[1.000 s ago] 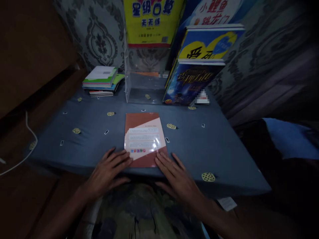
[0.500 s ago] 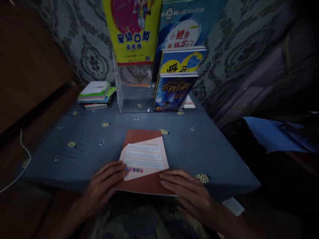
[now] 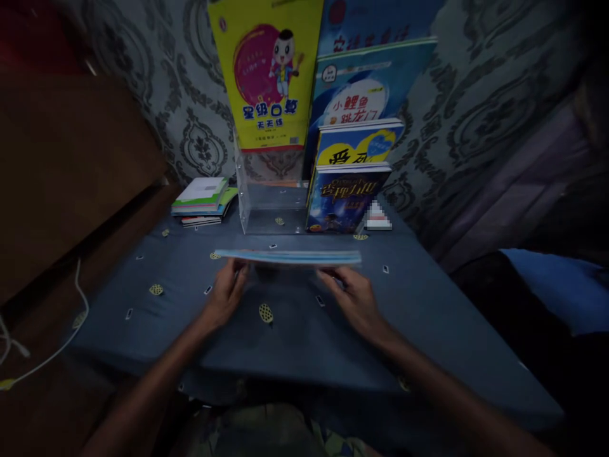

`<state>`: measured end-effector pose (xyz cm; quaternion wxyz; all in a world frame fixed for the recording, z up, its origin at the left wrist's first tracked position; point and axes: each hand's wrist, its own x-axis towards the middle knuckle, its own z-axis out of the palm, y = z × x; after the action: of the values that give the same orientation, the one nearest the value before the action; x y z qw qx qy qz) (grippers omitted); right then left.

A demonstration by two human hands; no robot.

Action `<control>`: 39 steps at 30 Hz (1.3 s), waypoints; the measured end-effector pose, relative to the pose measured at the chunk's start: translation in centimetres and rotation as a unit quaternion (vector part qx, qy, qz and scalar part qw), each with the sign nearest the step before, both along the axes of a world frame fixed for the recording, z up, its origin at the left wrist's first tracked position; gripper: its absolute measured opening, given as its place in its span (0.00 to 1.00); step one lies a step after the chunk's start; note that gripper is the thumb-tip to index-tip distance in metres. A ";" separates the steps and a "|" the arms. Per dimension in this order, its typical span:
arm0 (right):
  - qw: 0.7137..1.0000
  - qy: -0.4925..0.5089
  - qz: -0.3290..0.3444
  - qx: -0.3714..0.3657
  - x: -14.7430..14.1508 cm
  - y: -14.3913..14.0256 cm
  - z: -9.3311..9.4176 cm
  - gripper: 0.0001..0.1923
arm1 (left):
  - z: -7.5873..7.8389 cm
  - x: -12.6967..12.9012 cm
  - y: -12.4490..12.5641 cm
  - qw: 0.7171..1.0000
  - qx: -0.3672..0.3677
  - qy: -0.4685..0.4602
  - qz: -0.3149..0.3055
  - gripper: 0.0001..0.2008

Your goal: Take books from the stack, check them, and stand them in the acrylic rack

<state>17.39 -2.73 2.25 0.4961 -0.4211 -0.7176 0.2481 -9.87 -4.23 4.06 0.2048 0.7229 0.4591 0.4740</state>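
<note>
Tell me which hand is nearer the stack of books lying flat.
Left. The left hand is just right of and nearer the camera than the stack of books; the right hand is farther right.

A matt blue cloth [image 3: 428, 330] covers the table; the clear plastic stand [image 3: 266, 203] looks smooth and glossy.

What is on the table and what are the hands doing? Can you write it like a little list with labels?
left hand: grips the left end of the thin book
right hand: grips its right end
thin book: held level above the table, seen edge-on
table cover: blue cloth with small yellow prints
clear stand: at the back, with upright children's books at its right
yellow book: leans on the wall
book stack: lies flat, back left
</note>
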 end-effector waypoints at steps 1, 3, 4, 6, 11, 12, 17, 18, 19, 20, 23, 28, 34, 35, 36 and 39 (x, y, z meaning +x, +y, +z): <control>1.000 0.013 -0.005 -0.016 -0.3 0.3 0.6 0.13 | 0.4 0.0 0.7 1.000 -0.004 -0.003 0.006 0.17; 0.997 0.056 0.005 -0.051 -1.0 0.9 1.5 0.13 | 1.4 -0.1 2.0 1.000 -0.006 -0.024 0.017 0.17; 0.994 0.083 0.013 -0.071 -1.4 1.1 1.9 0.13 | 1.9 -0.1 2.4 0.999 -0.008 -0.043 0.024 0.17; 0.983 0.137 0.031 -0.118 -2.1 1.6 2.1 0.16 | 2.3 -0.3 3.3 0.994 -0.035 -0.095 0.029 0.20; 0.953 0.172 0.075 -0.237 -3.1 2.6 0.4 0.29 | -0.7 -1.6 4.4 0.973 -0.173 -0.150 0.020 0.24; 0.954 0.152 0.077 -0.247 -3.0 2.9 -0.2 0.28 | -1.5 -2.0 4.4 0.976 -0.180 -0.119 0.028 0.23; 0.982 -0.123 0.009 -0.140 -1.5 3.6 -2.3 0.23 | -2.9 -3.3 4.0 0.955 -0.098 0.247 0.130 0.13; 0.977 -0.186 -0.011 -0.106 -1.3 3.7 -2.3 0.24 | -2.7 -3.4 4.0 0.938 -0.082 0.306 0.141 0.12; 0.968 -0.236 -0.024 -0.078 -1.3 3.7 -2.3 0.25 | -2.6 -3.4 4.1 0.924 -0.067 0.348 0.142 0.11; 0.960 -0.272 -0.026 -0.055 -1.5 3.7 -2.2 0.24 | -2.5 -3.4 4.4 0.917 -0.054 0.372 0.134 0.10; 0.948 -0.316 0.035 0.000 -3.4 3.8 -1.4 0.19 | -2.8 -3.3 5.7 0.922 -0.013 0.379 0.081 0.13; 0.919 -0.346 0.182 0.052 -9.5 5.1 -0.4 0.25 | -5.1 -3.3 8.2 0.942 0.019 0.331 0.043 0.22; 0.910 -0.368 0.187 0.025 -12.1 7.8 -1.9 0.27 | -6.8 -3.8 8.8 0.950 0.018 0.309 0.042 0.22; 0.912 -0.372 0.175 0.020 -11.6 8.3 -2.3 0.27 | -6.9 -3.7 8.8 0.949 0.018 0.311 0.045 0.22; 0.913 -0.376 0.159 0.012 -10.8 8.8 -2.7 0.27 | -6.9 -3.7 8.7 0.948 0.018 0.314 0.046 0.22; 0.920 -0.381 0.092 -0.018 -7.2 10.2 -3.5 0.26 | -6.7 -3.5 8.7 0.947 0.019 0.317 0.043 0.22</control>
<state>10.16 7.42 -1.22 0.1527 -0.4246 -0.8834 0.1264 -13.32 4.43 -2.68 0.0141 0.8192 0.5218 0.2376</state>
